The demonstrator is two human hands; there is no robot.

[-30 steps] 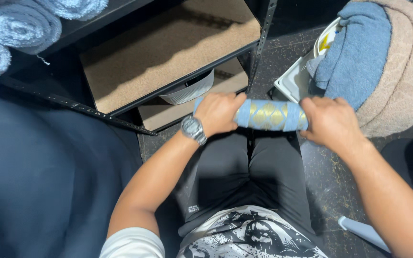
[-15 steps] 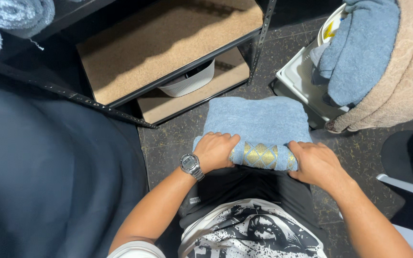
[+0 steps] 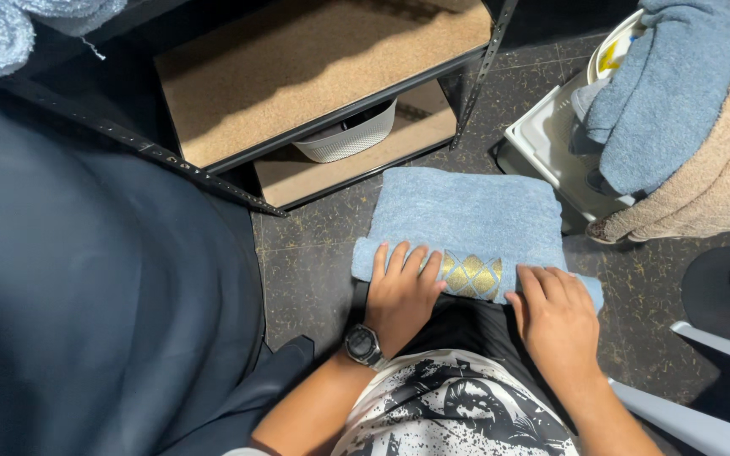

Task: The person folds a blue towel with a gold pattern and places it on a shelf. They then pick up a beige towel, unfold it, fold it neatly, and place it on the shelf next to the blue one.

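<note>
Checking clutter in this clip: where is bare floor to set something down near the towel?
Bare floor lies left of the blue towel, bordered by the shelf unit. Right of it is crowded: a white bin heaped with towels.

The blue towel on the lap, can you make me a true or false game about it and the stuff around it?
1. Both hands rest on the rolled end of the blue towel. True: the left hand and the right hand press on the roll.
2. The towel has a gold diamond pattern. True.
3. The towel is rolled up all the way. False: a flat part still lies spread out past the roll.
4. The wristwatch is on the right wrist. False: it is on the left wrist.
5. A white basket sits under the brown shelf. True.
6. The pile at the right holds only red towels. False: it shows a blue-grey towel and a beige one.
</note>
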